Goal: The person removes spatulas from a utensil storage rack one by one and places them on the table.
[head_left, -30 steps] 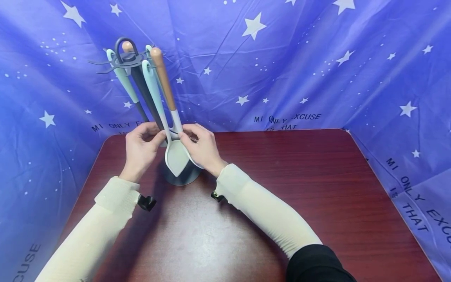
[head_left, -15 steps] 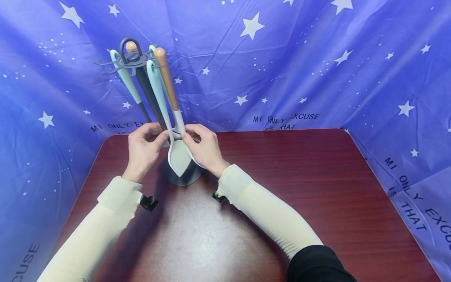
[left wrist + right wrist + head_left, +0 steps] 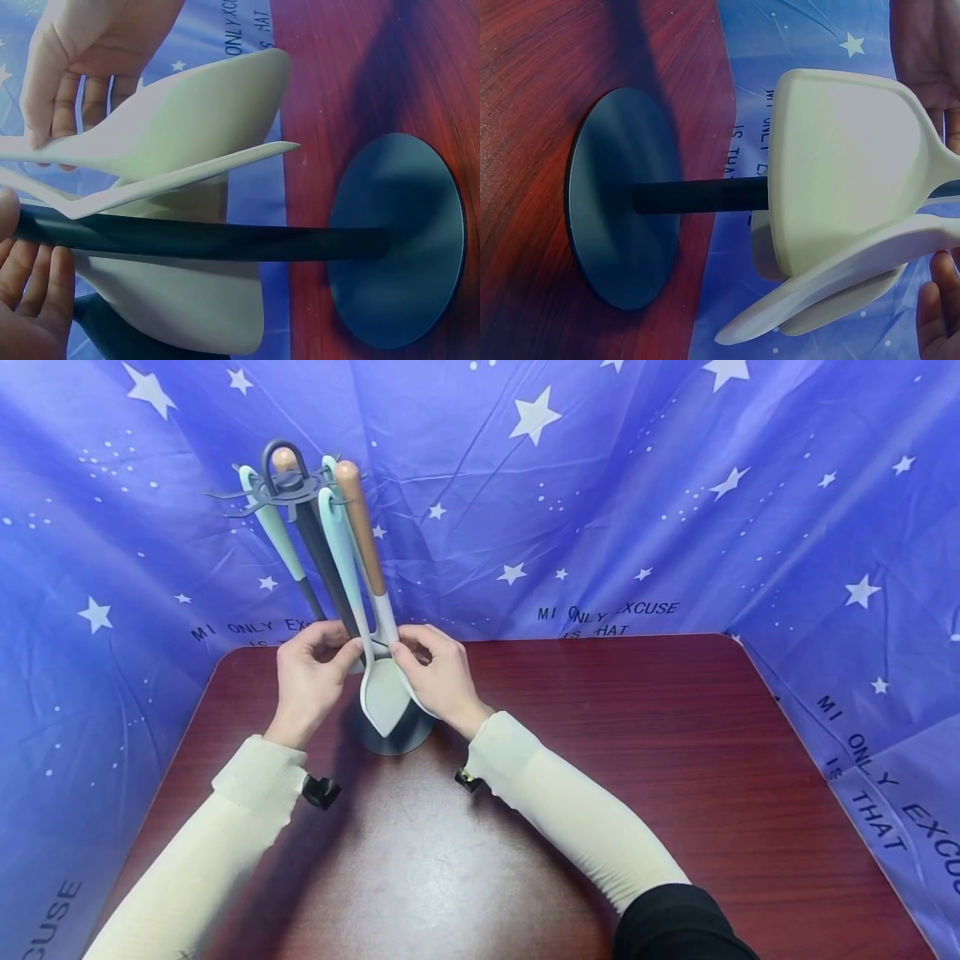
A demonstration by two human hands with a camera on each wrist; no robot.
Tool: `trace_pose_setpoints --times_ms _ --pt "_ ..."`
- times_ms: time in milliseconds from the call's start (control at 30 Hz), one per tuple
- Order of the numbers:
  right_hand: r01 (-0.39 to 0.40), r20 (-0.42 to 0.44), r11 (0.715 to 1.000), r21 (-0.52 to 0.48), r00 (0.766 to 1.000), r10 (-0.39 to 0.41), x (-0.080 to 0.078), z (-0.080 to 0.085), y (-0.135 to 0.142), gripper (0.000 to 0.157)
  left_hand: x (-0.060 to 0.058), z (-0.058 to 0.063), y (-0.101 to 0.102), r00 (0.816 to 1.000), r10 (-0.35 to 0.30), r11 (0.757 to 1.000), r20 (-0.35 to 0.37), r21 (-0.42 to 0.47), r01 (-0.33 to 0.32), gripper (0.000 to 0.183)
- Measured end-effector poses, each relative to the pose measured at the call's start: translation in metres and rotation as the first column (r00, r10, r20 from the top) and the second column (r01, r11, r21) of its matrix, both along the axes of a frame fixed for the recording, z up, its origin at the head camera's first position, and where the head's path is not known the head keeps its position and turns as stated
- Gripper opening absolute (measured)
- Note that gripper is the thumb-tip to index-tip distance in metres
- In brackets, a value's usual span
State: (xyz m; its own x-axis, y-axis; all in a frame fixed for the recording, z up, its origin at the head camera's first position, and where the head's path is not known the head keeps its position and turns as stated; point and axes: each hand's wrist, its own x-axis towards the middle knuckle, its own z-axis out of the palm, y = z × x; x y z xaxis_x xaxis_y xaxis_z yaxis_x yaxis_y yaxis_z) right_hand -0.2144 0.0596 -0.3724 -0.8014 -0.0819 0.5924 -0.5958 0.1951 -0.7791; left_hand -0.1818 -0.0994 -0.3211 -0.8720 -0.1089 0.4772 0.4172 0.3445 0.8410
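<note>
A dark utensil stand (image 3: 393, 737) with a round base and a hooked top holds several spatulas and other kitchen utensils. My left hand (image 3: 303, 681) grips its dark pole (image 3: 225, 240) between thumb and fingers. My right hand (image 3: 438, 672) pinches the white neck of a spatula; its pale head (image 3: 202, 105) shows in the left wrist view. A brown-handled utensil (image 3: 362, 535) hangs just above that hand. In front hangs a pale turner (image 3: 385, 697) with a mint handle, between my hands. Parts of the rear utensils are hidden.
The stand rests on a dark red wooden table (image 3: 637, 760), towards its back left. Behind and beside it hangs a blue star-printed cloth (image 3: 450, 460). A small black camera mount (image 3: 321, 792) sits at my left cuff.
The stand, its utensils and both hands have shifted slightly right, the stand's top more than its base. Both hands keep their hold.
</note>
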Motion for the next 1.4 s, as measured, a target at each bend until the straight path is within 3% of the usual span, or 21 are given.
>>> trace_pose_setpoints --times_ms 800,1067,1400 --pt "0.006 0.008 1.0 0.005 1.0 -0.006 0.001 0.004 -0.003 0.017 0.001 -0.009 0.002 1.0 -0.025 0.997 -0.006 0.073 0.025 0.018" --pt "0.039 -0.015 0.999 -0.023 0.999 -0.04 0.001 0.007 -0.003 0.02 -0.001 -0.012 0.001 0.999 -0.05 0.994 -0.016 0.096 0.051 0.019" --pt "0.028 -0.088 0.998 -0.058 0.996 -0.033 0.002 0.014 -0.002 0.02 0.0 -0.013 0.002 0.999 -0.035 0.996 -0.02 0.084 0.037 0.02"
